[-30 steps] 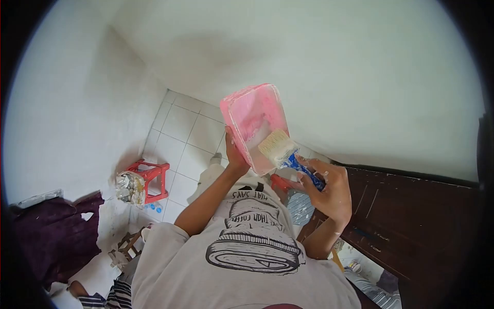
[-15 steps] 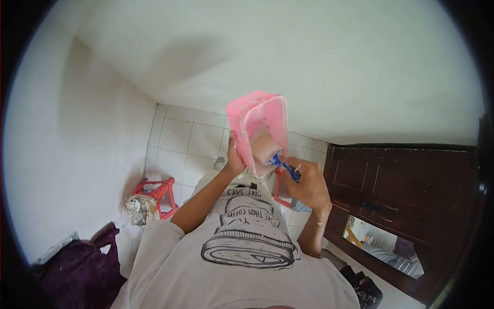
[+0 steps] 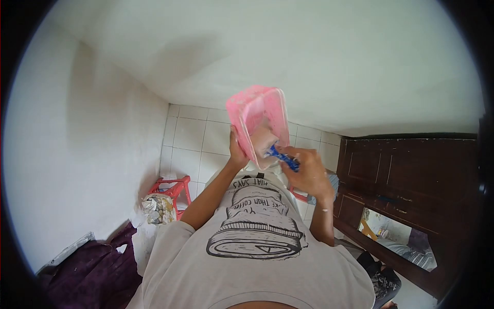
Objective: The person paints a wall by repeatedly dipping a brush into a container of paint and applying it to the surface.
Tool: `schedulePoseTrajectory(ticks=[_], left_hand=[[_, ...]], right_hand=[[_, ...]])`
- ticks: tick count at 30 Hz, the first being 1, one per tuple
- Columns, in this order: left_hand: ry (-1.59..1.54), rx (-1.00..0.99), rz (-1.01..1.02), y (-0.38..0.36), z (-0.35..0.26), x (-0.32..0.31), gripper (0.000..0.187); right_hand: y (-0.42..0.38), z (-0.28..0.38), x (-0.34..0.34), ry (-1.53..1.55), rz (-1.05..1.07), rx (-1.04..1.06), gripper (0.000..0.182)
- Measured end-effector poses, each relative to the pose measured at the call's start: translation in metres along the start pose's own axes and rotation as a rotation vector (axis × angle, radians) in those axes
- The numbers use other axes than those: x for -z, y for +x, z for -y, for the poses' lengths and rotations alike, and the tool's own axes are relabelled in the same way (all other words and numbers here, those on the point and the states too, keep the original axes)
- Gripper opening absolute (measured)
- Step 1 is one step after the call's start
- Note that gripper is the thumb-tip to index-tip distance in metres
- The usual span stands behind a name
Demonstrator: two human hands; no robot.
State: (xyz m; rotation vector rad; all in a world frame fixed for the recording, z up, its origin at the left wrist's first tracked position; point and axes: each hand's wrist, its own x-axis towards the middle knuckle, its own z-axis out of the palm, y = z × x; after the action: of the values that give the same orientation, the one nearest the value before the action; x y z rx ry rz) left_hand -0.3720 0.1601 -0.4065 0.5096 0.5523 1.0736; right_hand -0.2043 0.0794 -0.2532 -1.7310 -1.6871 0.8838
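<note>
Left hand (image 3: 238,152) first, in the head view: we see it clamped on the left side of the tub (image 3: 242,110), which is held up in front of the shirt (image 3: 252,226), mouth tilted toward the right hand (image 3: 310,172). That hand, just right of the tub, is closed round the brush (image 3: 284,158); the brush head is inside the tub, bristles hard to tell from the pale paint. For this dip we'd hold the tub steady, wet only the bristle ends and wipe the extra on the rim; more tilt could spill, we judge.

No surface under the tub: tiled floor (image 3: 188,135) well below. Pale wall (image 3: 329,67) beyond the tub, red stool (image 3: 181,189) to its lower left, purple cloth (image 3: 98,273) farther that way, dark cabinet (image 3: 411,170) to its right.
</note>
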Motion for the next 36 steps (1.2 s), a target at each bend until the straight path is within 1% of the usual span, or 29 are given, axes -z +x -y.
schedulePoseTrajectory(ticks=[2,4,5,7,8,10,11,13,14,15,17,19,20,22,23,25,27,28,29,30,32,33,35,36], left_hand=[[-0.019,0.022,0.008,0.002,0.005,-0.003,0.073],[-0.159,0.04,0.089,0.006,0.0,0.003,0.074],[-0.157,0.038,0.087,0.008,0.0,0.004,0.074],[-0.172,-0.01,0.053,0.007,-0.003,0.003,0.076],[-0.168,-0.011,0.054,0.004,-0.003,0.0,0.076],[-0.007,-0.004,0.011,0.002,0.003,-0.022,0.084],[-0.002,-0.003,0.019,0.006,0.009,-0.023,0.084],[-0.159,0.073,-0.03,0.011,0.022,-0.017,0.082],[-0.242,0.059,0.069,0.014,0.023,-0.011,0.074],[-0.24,0.057,0.085,0.017,0.024,-0.007,0.074],[-0.244,-0.046,0.026,0.024,0.031,-0.002,0.073],[-0.232,-0.069,0.053,0.03,0.031,-0.023,0.072],[-0.245,-0.066,0.027,0.031,0.036,-0.039,0.072],[-0.263,-0.062,0.022,0.038,0.051,-0.062,0.072],[-0.232,-0.076,0.024,0.042,0.061,-0.071,0.072],[-0.188,-0.079,0.052,0.046,0.087,-0.091,0.072],[-0.174,-0.035,-0.015,0.051,0.113,-0.101,0.07],[-0.164,-0.026,0.03,0.052,0.124,-0.103,0.07],[-0.144,-0.024,0.032,0.054,0.136,-0.105,0.07],[-0.151,-0.029,0.031,0.05,0.124,-0.081,0.07],[-0.049,-0.167,-0.092,0.039,0.122,-0.108,0.069],[-0.053,-0.171,-0.056,0.037,0.115,-0.092,0.069],[-0.109,-0.195,-0.089,0.038,0.11,-0.061,0.069],[-0.107,-0.202,-0.067,0.033,0.103,-0.051,0.069]], right_hand=[[0.001,-0.001,0.0,-0.025,0.015,0.033,0.027],[0.001,0.013,0.007,-0.053,0.074,-0.077,0.028],[0.001,0.013,0.007,-0.051,0.076,-0.076,0.028],[-0.004,0.011,0.007,0.013,-0.01,-0.038,0.028],[-0.005,0.01,0.006,0.017,-0.012,-0.036,0.028],[-0.006,0.001,0.013,0.035,0.015,-0.055,0.031],[-0.005,-0.001,0.014,0.037,0.006,-0.054,0.031],[-0.008,-0.001,0.014,-0.037,0.012,-0.043,0.034],[-0.008,-0.002,0.018,-0.04,-0.003,-0.037,0.034],[-0.009,-0.002,0.023,0.003,-0.004,-0.014,0.033],[-0.013,-0.005,0.028,0.034,-0.02,0.017,0.033],[-0.021,-0.022,0.036,0.39,-0.021,-0.104,0.03],[-0.026,-0.033,0.043,0.382,-0.031,-0.101,0.03],[-0.035,-0.057,0.058,0.886,-0.011,-0.098,0.029],[-0.04,-0.069,0.065,0.878,-0.026,-0.092,0.029],[-0.053,-0.095,0.086,1.137,-0.094,-0.038,0.03],[-0.065,-0.113,0.109,1.132,-0.168,-0.027,0.03],[-0.07,-0.124,0.119,1.155,-0.208,-0.059,0.03],[-0.074,-0.136,0.129,1.177,-0.251,-0.085,0.031],[-0.068,-0.125,0.109,1.14,-0.284,-0.084,0.032],[-0.071,-0.134,0.121,1.124,-0.367,-0.053,0.033],[-0.068,-0.128,0.114,1.101,-0.399,-0.059,0.033],[-0.07,-0.129,0.116,1.096,-0.437,-0.04,0.035],[-0.068,-0.127,0.118,1.052,-0.431,-0.084,0.036]])
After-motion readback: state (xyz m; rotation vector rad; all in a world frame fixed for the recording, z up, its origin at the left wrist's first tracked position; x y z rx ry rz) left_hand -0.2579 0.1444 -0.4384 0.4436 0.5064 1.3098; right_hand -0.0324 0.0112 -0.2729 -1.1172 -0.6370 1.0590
